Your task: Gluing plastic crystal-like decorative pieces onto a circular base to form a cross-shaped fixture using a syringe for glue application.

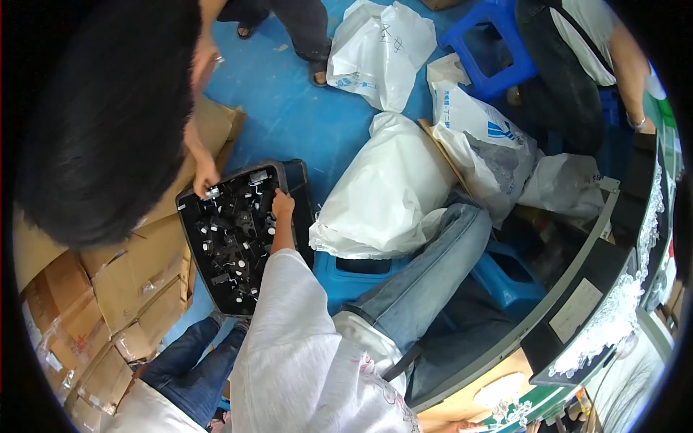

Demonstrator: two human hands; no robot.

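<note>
Black plastic tray (193,238) full of small black clips (232,238), long axis toward bottom right.
Right hand (282,204) fingers curled down among clips, left hand (205,180) pinching one at rim.

The floor (303,108) is painted blue and evenly lit. Brown cardboard boxes (108,303) are stacked along the left, while white plastic sacks (382,195) lie heaped in the middle near a blue plastic stool (491,43). A dark-edged workbench (577,289) curves along the right.
</note>
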